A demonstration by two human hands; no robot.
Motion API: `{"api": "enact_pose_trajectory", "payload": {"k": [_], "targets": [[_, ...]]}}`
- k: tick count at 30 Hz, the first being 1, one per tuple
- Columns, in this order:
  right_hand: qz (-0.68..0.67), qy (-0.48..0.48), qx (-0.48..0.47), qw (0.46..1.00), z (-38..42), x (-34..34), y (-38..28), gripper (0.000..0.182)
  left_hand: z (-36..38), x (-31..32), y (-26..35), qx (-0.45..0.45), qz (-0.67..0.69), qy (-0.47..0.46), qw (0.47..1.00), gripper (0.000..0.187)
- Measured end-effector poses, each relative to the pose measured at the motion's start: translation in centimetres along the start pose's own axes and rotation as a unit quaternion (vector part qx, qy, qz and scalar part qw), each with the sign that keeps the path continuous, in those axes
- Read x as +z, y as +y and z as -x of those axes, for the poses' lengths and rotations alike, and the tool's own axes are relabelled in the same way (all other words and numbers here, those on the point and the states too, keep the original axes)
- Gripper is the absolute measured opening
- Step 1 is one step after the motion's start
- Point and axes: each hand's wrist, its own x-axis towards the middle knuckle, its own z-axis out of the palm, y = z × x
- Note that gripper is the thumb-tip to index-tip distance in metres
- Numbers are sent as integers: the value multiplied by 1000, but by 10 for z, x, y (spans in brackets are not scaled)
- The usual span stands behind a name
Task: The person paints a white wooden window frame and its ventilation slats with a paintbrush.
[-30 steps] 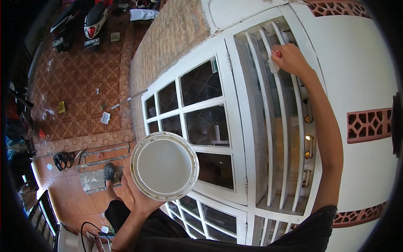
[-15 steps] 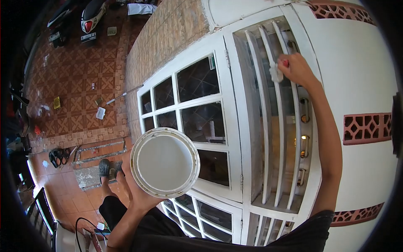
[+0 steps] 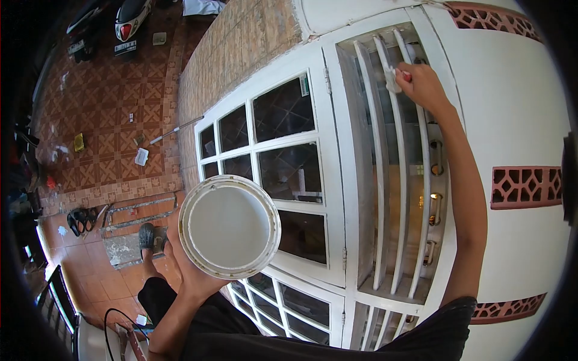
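My left hand (image 3: 191,274) is wrapped round the side of an open paint can (image 3: 275,227), tilted so that the pale paint (image 3: 229,225) inside shows. My right hand (image 3: 426,89) is closed on a paintbrush (image 3: 392,82). The brush's red handle sticks out by the thumb, and its whitish bristles touch the upper part of the middle white window bar (image 3: 402,192). Other bars run beside it within the white frame (image 3: 352,228). Most of the brush handle is hidden in my fist.
A white paned door (image 3: 261,146) stands left of the bars. On the tiled floor (image 3: 96,120) lie a pole (image 3: 174,130), a white tray (image 3: 141,157) and black sandals (image 3: 81,221). Motorbikes (image 3: 127,30) are parked at the back. A stone slab (image 3: 129,248) lies by my foot.
My right hand and the brush have moved a little way up along the bar. The paint can has shifted slightly up and left in view.
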Motion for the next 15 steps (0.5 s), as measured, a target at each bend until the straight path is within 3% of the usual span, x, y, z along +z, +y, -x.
{"api": "enact_pose_trajectory", "payload": {"k": [7,15], "targets": [[-64,-153,74,983,62,-28,-34,25,-12,6,6,109,27,29,993,136],[-68,66,34,995,23,-13,-4,22,-28,7,17,186,22,23,982,131]]}}
